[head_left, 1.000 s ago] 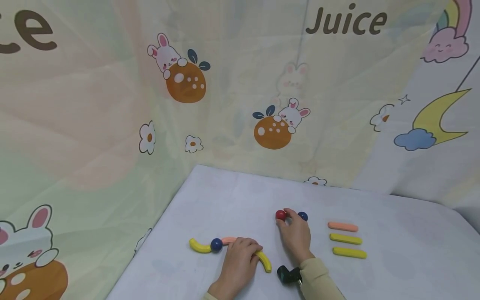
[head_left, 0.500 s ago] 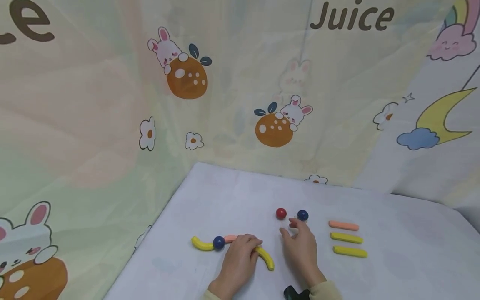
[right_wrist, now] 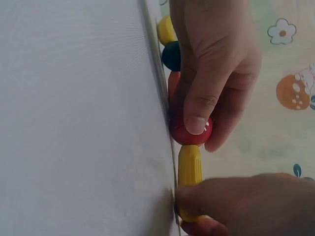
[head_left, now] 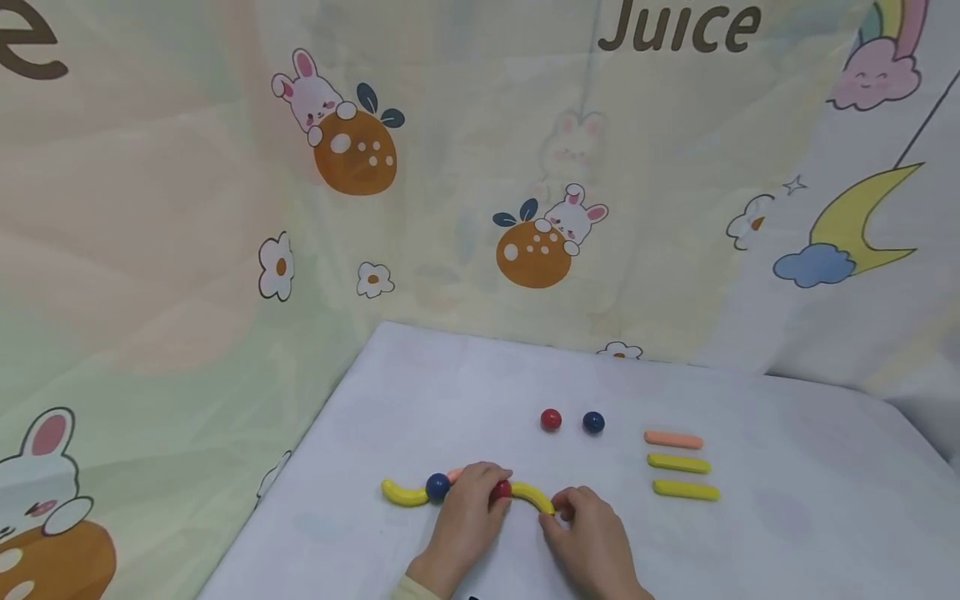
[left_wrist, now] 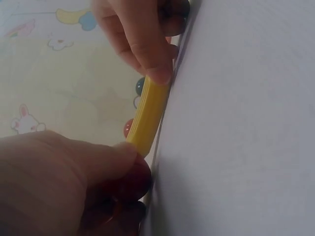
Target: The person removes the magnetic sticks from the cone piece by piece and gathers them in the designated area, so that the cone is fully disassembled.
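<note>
A chain of toy rods and balls lies on the white table in the head view. From its left end run a curved yellow rod (head_left: pixel 403 493), a blue ball (head_left: pixel 438 487), a pink rod (head_left: pixel 454 475), a red ball (head_left: pixel 502 490) and a second curved yellow rod (head_left: pixel 529 494). My left hand (head_left: pixel 467 515) pinches the red ball and covers most of the pink rod. With thumb and fingers, my right hand (head_left: pixel 594 540) pinches the free end of the second yellow rod. In the right wrist view, this rod's other end (right_wrist: pixel 189 155) meets the red ball (right_wrist: pixel 178 132).
A loose red ball (head_left: pixel 551 419) and a loose blue ball (head_left: pixel 593 422) sit farther back on the table. To the right lie a straight pink rod (head_left: pixel 673 439) and two straight yellow rods (head_left: pixel 678 463). A printed cloth (head_left: pixel 450 167) hangs behind the table.
My right hand has come back from the loose balls to the yellow rod and pinches its end. That rod has swung up and right, and the red ball beside it now shows.
</note>
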Available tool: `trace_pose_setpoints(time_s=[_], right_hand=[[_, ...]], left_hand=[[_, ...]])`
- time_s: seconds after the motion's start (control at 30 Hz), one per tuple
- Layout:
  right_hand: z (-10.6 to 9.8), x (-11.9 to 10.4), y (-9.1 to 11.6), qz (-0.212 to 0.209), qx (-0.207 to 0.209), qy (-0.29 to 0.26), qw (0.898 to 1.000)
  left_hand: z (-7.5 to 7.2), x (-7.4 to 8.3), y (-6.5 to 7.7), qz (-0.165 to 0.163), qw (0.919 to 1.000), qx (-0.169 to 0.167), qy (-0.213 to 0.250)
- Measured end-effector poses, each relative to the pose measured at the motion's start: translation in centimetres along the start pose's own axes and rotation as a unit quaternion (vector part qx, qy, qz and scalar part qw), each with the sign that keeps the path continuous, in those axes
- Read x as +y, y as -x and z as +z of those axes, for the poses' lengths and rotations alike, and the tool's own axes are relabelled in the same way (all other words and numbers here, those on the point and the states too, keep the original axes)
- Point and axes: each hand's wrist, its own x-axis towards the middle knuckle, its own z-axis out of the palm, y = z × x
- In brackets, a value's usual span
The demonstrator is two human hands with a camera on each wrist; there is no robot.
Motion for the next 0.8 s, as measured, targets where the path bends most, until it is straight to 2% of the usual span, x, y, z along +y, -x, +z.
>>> trace_pose_setpoints(time_s=[0.13, 0.23, 0.5, 0.67, 0.8], right_hand=[[0.2, 0.2, -0.4, 0.023, 0.026, -0.014, 0.999], [0.3, 0.4, -0.5, 0.024, 0.044, -0.03, 0.998], [0.3, 0.4, -0.2, 0.008, 0.047, -0.044, 0.998], [-0.1, 0.5, -0.1, 0.003, 0.073, -0.039, 0.997], [-0.7, 1.4, -0.2, 0.016, 0.098, -0.032, 0.995]], left_hand=[[0.1, 0.0, 0.0, 0.009, 0.9999, -0.003, 0.008], [0.1, 0.3, 0.0, 0.005, 0.9999, -0.014, 0.008], [0.0, 0.9, 0.1, -0.01, 0.9991, -0.04, 0.01], [0.0, 0.7, 0.1, -0.001, 0.9995, -0.032, 0.005], [-0.1, 0.5, 0.1, 0.007, 0.9998, -0.019, 0.001]])
